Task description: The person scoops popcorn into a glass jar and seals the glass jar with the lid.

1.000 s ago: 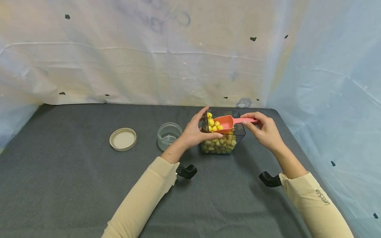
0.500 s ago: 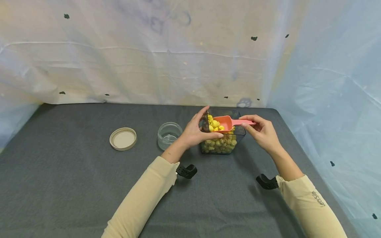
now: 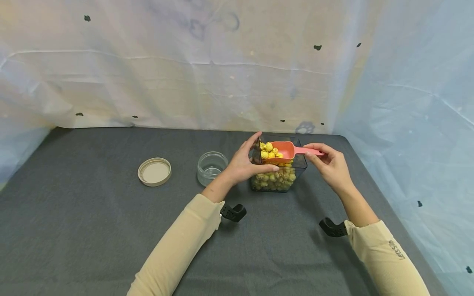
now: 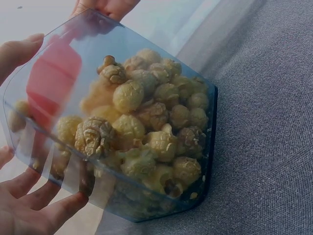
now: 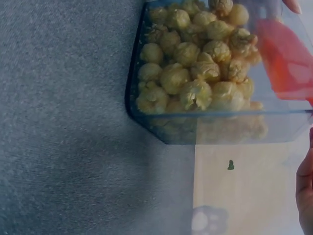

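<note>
A clear square tub half full of yellow popcorn stands on the grey cloth at the right. My left hand grips its left wall, thumb along the front and fingers over the rim. My right hand pinches the handle of a coral scoop holding several popcorn pieces, level just above the tub's rim. Through the tinted wall the left wrist view shows the popcorn and the scoop. The right wrist view shows the tub from the side with the scoop inside.
An empty small glass jar stands just left of the tub. Its beige lid lies further left on the grey table cloth. A pale sheet hangs behind and to the right, close to the tub.
The scoop has risen a little with popcorn in it, from inside the tub to about rim height. The left hand has stayed on the tub wall.
</note>
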